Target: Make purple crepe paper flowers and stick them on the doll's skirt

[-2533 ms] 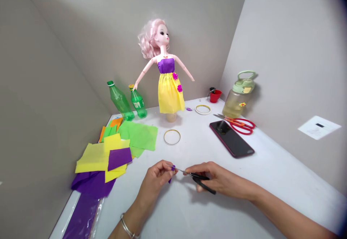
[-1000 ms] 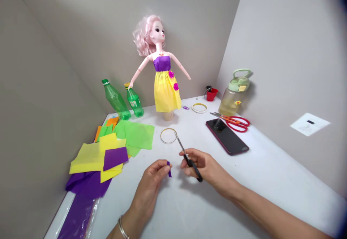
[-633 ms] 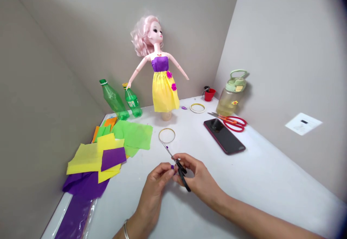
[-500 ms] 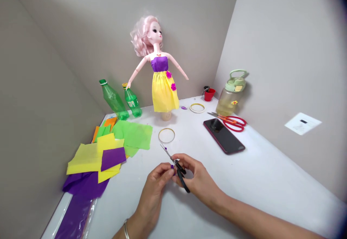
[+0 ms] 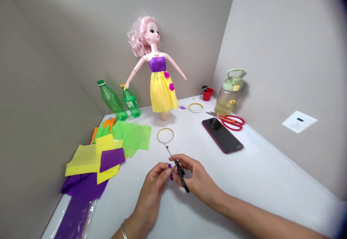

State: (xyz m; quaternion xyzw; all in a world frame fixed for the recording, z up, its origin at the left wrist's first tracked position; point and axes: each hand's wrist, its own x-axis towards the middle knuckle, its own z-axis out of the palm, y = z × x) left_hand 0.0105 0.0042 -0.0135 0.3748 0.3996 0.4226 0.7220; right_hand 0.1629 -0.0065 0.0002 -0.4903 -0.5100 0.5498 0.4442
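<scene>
Between the fingertips of my left hand [image 5: 156, 185] is a small strip of purple fabric [image 5: 170, 172]. My right hand [image 5: 196, 179] is closed round small black-handled scissors [image 5: 181, 172]; their thin blades look closed and point up and away from me. Just past the blade tips lies a gold bangle [image 5: 165, 135], with a tiny purple scrap [image 5: 167, 147] beside the blades. A pink-haired doll [image 5: 163, 91] in a purple top and yellow skirt stands against the back wall.
Green, yellow and purple fabric pieces [image 5: 84, 159] spread over the left side, with two green bottles [image 5: 131, 101] behind. At right are a phone [image 5: 222, 136], red-handled scissors [image 5: 231, 121] and a water bottle [image 5: 229, 94]. Further back sit a white ring [image 5: 195, 108] and red cup [image 5: 208, 94].
The scissor blades have closed together and my hands have moved slightly apart. More of the purple strip now shows at my left fingertips. The whole view has shifted a little.
</scene>
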